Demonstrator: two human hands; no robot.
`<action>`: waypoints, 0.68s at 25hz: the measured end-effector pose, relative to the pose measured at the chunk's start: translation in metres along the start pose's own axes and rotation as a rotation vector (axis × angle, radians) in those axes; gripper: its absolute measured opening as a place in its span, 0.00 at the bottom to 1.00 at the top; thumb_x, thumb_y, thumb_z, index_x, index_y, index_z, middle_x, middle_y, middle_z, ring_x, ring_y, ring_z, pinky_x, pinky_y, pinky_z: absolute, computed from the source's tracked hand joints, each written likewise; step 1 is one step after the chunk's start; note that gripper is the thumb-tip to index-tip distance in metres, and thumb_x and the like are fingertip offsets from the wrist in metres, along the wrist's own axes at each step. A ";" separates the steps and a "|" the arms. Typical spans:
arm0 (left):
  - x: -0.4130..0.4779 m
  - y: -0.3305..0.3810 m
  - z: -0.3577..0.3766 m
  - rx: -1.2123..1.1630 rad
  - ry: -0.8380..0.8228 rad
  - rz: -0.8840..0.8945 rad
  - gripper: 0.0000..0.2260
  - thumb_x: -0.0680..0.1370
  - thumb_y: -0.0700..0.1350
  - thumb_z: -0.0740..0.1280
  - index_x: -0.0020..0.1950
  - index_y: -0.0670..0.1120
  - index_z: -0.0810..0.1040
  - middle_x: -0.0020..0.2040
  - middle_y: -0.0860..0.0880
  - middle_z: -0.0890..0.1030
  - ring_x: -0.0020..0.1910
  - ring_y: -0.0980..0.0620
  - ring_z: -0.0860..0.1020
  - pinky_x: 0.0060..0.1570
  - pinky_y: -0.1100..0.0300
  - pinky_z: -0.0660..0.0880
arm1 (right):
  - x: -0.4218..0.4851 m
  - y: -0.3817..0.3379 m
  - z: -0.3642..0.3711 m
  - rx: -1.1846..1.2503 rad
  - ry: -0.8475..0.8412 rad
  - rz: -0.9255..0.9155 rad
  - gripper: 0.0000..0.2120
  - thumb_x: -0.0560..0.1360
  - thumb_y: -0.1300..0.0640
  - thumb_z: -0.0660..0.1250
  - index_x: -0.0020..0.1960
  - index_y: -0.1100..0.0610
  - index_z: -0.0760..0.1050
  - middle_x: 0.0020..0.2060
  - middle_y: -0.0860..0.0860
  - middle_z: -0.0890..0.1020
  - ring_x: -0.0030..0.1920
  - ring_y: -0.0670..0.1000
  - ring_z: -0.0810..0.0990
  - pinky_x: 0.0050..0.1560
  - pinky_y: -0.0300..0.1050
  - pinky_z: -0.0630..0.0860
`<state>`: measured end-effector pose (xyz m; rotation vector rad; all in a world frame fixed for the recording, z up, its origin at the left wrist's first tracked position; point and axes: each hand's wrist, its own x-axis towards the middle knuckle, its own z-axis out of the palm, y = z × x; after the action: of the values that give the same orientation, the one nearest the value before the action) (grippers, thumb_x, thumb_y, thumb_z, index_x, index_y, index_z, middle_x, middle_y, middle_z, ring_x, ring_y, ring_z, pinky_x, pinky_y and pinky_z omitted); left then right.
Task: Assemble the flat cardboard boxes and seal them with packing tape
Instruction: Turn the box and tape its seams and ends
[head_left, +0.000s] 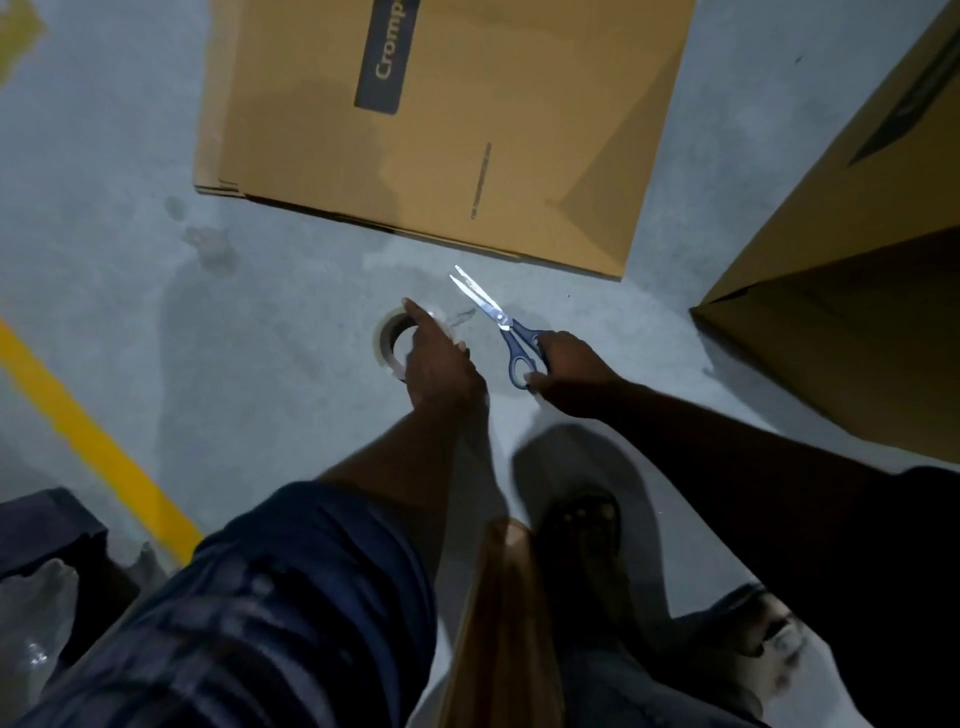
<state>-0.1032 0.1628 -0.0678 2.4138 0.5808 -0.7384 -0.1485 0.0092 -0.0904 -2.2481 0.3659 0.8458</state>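
Observation:
A roll of clear packing tape (387, 340) is just above the grey floor at centre, and my left hand (439, 364) grips its right side with the fingers curled over the rim. Blue-handled scissors (501, 325) point up and left with the blades slightly apart; my right hand (566, 371) holds their handles. A stack of flat cardboard boxes (467, 130) with a dark printed label lies on the floor beyond both hands. An assembled cardboard box (852, 291) stands at the right.
A yellow painted line (98, 447) crosses the floor at the left. A dark object (47, 525) sits at the lower left. My leg and a sandalled foot (587, 525) fill the bottom, with a brownish cardboard strip (504, 623) between them.

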 end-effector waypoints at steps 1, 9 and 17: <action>-0.001 0.003 -0.002 -0.024 0.047 -0.006 0.25 0.86 0.46 0.57 0.81 0.45 0.53 0.75 0.41 0.68 0.71 0.43 0.69 0.62 0.60 0.64 | -0.008 0.000 -0.010 0.007 0.026 -0.011 0.17 0.75 0.56 0.70 0.61 0.62 0.74 0.55 0.58 0.78 0.50 0.53 0.75 0.44 0.43 0.67; -0.133 0.099 -0.034 -0.344 0.038 0.615 0.20 0.82 0.44 0.64 0.74 0.44 0.70 0.70 0.45 0.73 0.70 0.49 0.71 0.69 0.57 0.66 | -0.136 -0.038 -0.142 -0.002 0.413 -0.235 0.24 0.81 0.57 0.65 0.73 0.65 0.68 0.69 0.60 0.73 0.70 0.58 0.71 0.70 0.46 0.64; -0.275 0.183 -0.067 -0.392 -0.135 1.000 0.17 0.83 0.44 0.64 0.72 0.45 0.74 0.68 0.48 0.77 0.66 0.54 0.75 0.66 0.59 0.72 | -0.311 -0.017 -0.236 0.032 0.902 -0.191 0.19 0.79 0.58 0.66 0.68 0.63 0.74 0.62 0.59 0.79 0.62 0.57 0.77 0.61 0.41 0.68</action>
<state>-0.1879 -0.0005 0.2147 1.9041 -0.4937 -0.2916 -0.2628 -0.1375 0.2533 -2.4658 0.5413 -0.3187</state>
